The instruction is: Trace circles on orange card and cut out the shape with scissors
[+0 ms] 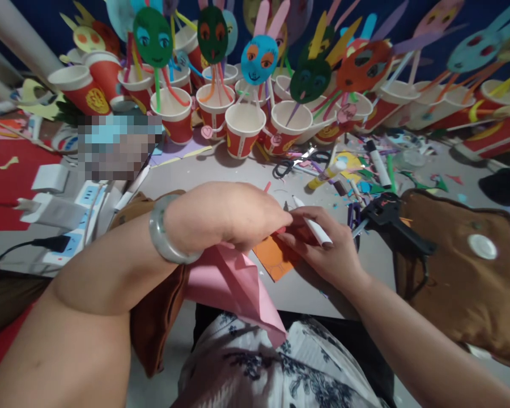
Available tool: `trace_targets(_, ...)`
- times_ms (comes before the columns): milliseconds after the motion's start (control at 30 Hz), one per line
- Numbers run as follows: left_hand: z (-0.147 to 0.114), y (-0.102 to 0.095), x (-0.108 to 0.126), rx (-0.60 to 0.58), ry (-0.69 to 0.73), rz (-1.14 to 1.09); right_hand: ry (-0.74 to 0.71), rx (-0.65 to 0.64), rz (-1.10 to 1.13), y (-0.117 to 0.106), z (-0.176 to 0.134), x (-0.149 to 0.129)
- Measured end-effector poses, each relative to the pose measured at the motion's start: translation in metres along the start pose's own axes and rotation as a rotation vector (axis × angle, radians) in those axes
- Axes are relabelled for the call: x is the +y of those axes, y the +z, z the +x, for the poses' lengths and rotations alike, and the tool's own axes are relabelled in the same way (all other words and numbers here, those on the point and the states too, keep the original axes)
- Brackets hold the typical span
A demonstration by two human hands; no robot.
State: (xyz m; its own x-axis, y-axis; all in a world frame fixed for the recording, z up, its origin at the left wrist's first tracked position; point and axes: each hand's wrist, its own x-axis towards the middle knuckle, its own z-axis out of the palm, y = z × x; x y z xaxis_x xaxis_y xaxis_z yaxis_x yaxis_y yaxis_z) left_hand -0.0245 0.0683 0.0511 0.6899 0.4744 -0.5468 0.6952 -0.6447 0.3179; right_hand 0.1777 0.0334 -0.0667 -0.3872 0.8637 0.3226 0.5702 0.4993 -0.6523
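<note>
My left hand [229,212], with a pale bangle [157,229] on its wrist, bends over the table. Its fingers are closed and mostly hidden, meeting the fingertips of my right hand [329,243]. A bit of red shows between the two hands, too small to name. Across the fingers of my right hand lies a white marker [318,231], slanting down to the right. Orange paper [276,260] with faint drawn lines lies under both hands. Below my left hand, a folded pink sheet [238,283] hangs over the table edge towards my lap.
Behind stand several red-and-white paper cups [245,130] with paper-faced figures. A black glue gun [402,226] rests beside a brown cloth piece [463,272]. Scissors [297,161], a glue stick [325,174] and scraps lie ahead. At left is a power strip [74,226] with chargers.
</note>
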Motion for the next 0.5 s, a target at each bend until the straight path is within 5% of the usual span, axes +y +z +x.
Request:
trace_targets(100,0.0006,0.0012,-0.0022,-0.074,0.058,0.082,-0.014,-0.006,-0.004,-0.0005,0.0007,0.0007)
trace_targets(500,0.0012,0.0009,-0.0006,-0.064,0.073,0.069,-0.012,-0.016,0.008,-0.0013,0.0015,0.0003)
